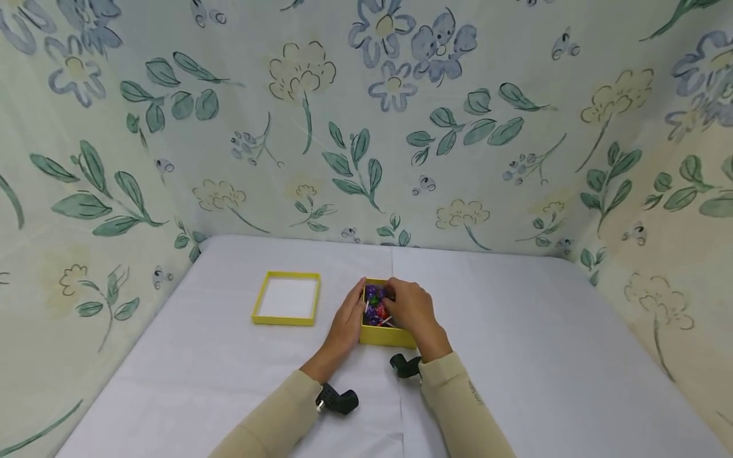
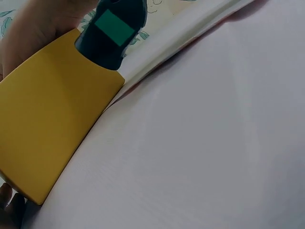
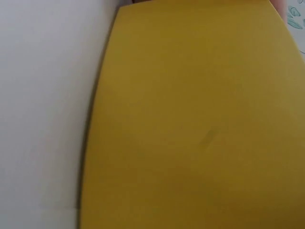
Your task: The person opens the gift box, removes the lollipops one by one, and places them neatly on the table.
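A yellow box stands uncovered on the white-covered table, holding several wrapped lollipops in purple, red and green with white sticks. Along the box's left side lies my left hand, its fingers fairly straight against the wall. My right hand reaches over the right rim, fingers bent down among the lollipops. Its fingertips are hidden, so I cannot tell whether they pinch one. In the left wrist view the box wall shows with the right hand above it. Yellow box wall fills most of the right wrist view.
A shallow yellow lid with a white inside lies left of the box. Black wrist cameras, the left one and the right one, jut out near the sleeves. A floral cloth hangs behind the table.
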`<action>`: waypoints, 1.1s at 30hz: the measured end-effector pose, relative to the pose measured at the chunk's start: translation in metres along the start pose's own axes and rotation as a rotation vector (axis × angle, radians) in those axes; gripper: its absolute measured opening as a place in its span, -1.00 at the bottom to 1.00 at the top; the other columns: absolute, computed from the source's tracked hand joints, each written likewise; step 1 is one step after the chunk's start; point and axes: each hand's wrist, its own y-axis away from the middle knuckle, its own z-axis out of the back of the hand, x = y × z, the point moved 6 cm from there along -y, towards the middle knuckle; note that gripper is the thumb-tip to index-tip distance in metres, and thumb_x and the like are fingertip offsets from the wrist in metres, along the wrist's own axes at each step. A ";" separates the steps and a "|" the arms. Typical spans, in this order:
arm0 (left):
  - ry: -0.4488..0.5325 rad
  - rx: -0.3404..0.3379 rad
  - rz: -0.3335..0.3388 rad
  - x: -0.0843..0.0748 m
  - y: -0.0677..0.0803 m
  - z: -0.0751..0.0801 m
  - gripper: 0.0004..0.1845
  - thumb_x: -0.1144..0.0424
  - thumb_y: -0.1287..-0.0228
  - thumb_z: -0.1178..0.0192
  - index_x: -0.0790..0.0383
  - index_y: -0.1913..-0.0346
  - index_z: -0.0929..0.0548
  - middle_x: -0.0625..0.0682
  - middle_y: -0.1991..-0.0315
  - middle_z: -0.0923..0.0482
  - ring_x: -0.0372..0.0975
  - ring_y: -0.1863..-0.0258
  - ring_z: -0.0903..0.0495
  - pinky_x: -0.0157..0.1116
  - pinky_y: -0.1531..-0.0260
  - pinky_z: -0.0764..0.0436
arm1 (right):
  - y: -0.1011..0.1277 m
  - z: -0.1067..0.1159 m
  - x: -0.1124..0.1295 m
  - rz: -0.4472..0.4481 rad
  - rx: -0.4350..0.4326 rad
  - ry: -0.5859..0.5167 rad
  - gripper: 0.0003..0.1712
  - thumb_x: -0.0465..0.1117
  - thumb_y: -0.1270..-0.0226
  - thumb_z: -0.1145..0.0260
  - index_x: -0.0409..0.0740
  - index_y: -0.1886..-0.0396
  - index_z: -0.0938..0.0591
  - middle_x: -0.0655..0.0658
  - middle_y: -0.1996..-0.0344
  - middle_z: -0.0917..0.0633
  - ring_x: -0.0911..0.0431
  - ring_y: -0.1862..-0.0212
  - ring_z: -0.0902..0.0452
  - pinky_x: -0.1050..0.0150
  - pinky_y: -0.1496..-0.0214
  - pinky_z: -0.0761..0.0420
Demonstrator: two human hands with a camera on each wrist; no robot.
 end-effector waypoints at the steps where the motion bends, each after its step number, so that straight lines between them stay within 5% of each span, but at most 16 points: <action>1: 0.000 0.001 0.000 0.000 -0.001 0.000 -0.46 0.25 -0.54 0.31 0.06 -0.53 -0.06 -0.08 -0.51 -0.02 -0.22 -0.48 0.01 -0.13 -0.44 -0.01 | 0.000 0.000 0.000 -0.003 0.000 0.004 -0.67 -0.12 -0.25 -0.38 -0.10 0.01 -0.66 -0.11 0.13 -0.73 -0.04 0.06 -0.63 -0.01 -0.04 -0.60; 33: 0.011 0.008 0.043 -0.001 0.002 0.001 -0.45 0.21 -0.53 0.30 -0.06 -0.53 -0.05 -0.13 -0.51 -0.01 -0.24 -0.48 0.02 -0.12 -0.44 -0.01 | 0.000 0.000 0.001 -0.004 -0.041 0.006 -0.72 -0.08 -0.22 -0.40 -0.05 0.09 -0.67 -0.06 0.23 -0.74 0.04 0.19 -0.64 0.08 0.09 -0.64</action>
